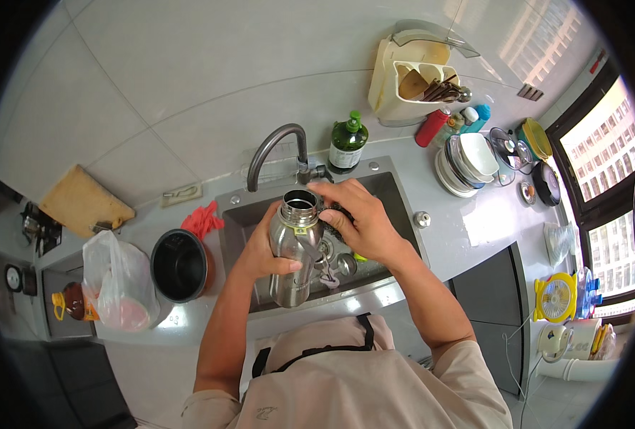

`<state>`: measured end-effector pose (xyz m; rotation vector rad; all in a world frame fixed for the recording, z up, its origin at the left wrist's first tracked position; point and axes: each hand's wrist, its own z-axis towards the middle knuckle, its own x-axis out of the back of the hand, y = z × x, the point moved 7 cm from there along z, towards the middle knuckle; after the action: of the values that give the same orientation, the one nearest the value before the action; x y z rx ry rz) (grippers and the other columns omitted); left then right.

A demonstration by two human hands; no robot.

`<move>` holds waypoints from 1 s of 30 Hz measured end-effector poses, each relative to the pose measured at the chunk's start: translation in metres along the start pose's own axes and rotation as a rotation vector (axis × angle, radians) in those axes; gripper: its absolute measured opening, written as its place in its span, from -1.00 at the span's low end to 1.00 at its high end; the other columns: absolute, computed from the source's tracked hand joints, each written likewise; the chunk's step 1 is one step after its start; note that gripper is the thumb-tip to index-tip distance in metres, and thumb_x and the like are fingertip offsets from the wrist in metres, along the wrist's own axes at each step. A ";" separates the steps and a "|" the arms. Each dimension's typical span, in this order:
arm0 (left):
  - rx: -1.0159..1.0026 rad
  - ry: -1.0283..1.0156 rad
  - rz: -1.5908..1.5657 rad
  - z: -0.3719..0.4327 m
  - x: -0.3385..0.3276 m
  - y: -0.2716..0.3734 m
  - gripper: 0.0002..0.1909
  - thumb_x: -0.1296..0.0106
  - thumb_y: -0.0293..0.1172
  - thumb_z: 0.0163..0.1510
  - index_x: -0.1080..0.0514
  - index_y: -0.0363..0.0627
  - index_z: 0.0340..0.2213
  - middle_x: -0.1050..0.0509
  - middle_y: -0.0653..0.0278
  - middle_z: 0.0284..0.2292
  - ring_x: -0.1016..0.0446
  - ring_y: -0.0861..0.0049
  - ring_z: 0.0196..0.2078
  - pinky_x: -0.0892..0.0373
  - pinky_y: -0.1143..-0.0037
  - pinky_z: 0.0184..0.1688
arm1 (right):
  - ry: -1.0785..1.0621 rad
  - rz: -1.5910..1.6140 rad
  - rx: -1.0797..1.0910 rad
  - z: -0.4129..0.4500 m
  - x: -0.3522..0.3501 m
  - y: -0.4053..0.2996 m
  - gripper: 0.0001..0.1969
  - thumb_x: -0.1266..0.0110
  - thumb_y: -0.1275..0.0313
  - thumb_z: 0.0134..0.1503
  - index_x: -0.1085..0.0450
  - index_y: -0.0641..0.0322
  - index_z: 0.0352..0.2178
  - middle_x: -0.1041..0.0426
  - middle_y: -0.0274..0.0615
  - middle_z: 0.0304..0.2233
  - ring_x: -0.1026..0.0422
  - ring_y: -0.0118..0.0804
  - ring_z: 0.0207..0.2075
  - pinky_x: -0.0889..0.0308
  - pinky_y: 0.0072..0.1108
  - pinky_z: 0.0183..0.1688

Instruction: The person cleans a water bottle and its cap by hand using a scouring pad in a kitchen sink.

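A stainless steel bottle (288, 273) with its mouth uncovered stands nearly upright over the sink (395, 195). My left hand (261, 246) is wrapped around its body, thumb across the front. A grey carrying strap (309, 246) hangs from the bottle's neck ring. My right hand (363, 220) pinches a dark mesh-like scouring pad (337, 225) against or close beside the threaded neck; contact cannot be made out. Below the hands, a metal drain strainer (347, 264) and a yellow-green item (359, 257), partly hidden, lie in the basin.
Behind the sink rise a curved faucet (264, 150) and a green pump bottle (348, 142). To the left are a black inner pot (178, 265), red gloves or cloth (204, 220) and a plastic bag (116, 284). Stacked dishes (465, 161) and a utensil holder (382, 86) stand at right.
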<state>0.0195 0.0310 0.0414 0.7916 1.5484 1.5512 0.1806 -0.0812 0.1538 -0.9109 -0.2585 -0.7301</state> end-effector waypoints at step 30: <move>-0.248 0.219 0.024 0.001 -0.004 -0.003 0.12 -0.51 -0.27 -0.23 -0.17 -0.26 0.32 -0.47 0.18 0.09 -0.47 0.42 0.14 -0.39 0.35 0.23 | 0.307 0.468 -0.627 -0.040 -0.001 0.046 -0.79 -0.33 0.46 0.27 -0.54 0.26 -0.09 -0.53 -0.36 -0.24 -0.47 -0.51 -0.21 -0.38 -0.62 -0.13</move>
<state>0.0230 0.0282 0.0385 0.5158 1.4636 1.8546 0.2075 -0.0940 0.1002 -1.3694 0.4737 -0.5013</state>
